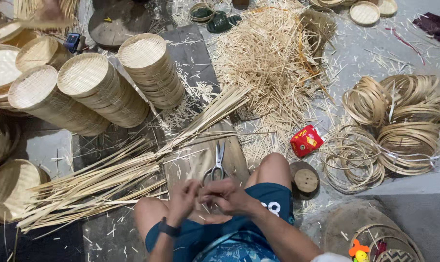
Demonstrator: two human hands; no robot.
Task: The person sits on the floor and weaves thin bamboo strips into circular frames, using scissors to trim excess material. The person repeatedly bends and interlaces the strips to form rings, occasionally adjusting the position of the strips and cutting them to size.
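You sit on the floor (418, 187) w/ knees apart, both hands together in front of you, just above your lap. Your left hand (182, 198), w/ a dark band on its wrist, is curled shut, and your right hand (228, 195) is clenched too; fingers of the two touch, and thin pale strips (204, 207) poke out between them, so both seem to pinch those strips, tho blur hides exactly how. Just beyond the hands, scissors (217, 166) lie on a board (232, 145), handles toward you, blades pointing away. A long bundle of splints (108, 182) runs diagonally from lower left up across the board toward the middle. Behind it lie three tilted stacks of round woven trays (103, 87), w/ more trays at the far left. Straight ahead is a big heap of offcuts (271, 58). To your right, near the knee, a red packet (305, 140) lies beside a round wooden block (306, 180). Farther right, coils of hoops (404, 131) are piled, some loose rings nearer you. At lower right a woven basket (389, 245) holds a small bright toy (358, 251). A phone (72, 41) lies by the trays at upper left.
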